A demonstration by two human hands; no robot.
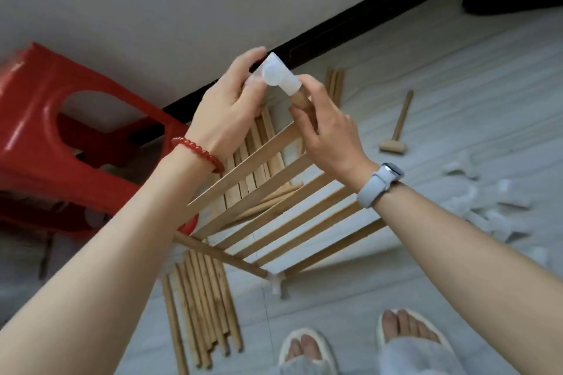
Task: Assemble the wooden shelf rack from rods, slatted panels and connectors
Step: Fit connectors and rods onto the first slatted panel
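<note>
The left hand pinches a translucent white plastic corner connector between curled fingers and thumb. The right hand grips the top end of a round wooden rod, whose tip sits inside the connector. The rod belongs to a slatted wooden panel held tilted below the connector. A second white connector caps the panel's lower corner. Loose wooden rods lie on the grey floor beneath the panel. A small wooden mallet lies right of the connector. Spare white connectors, blurred and apparently heaped, lie further right. A red plastic stool stands left.
</note>
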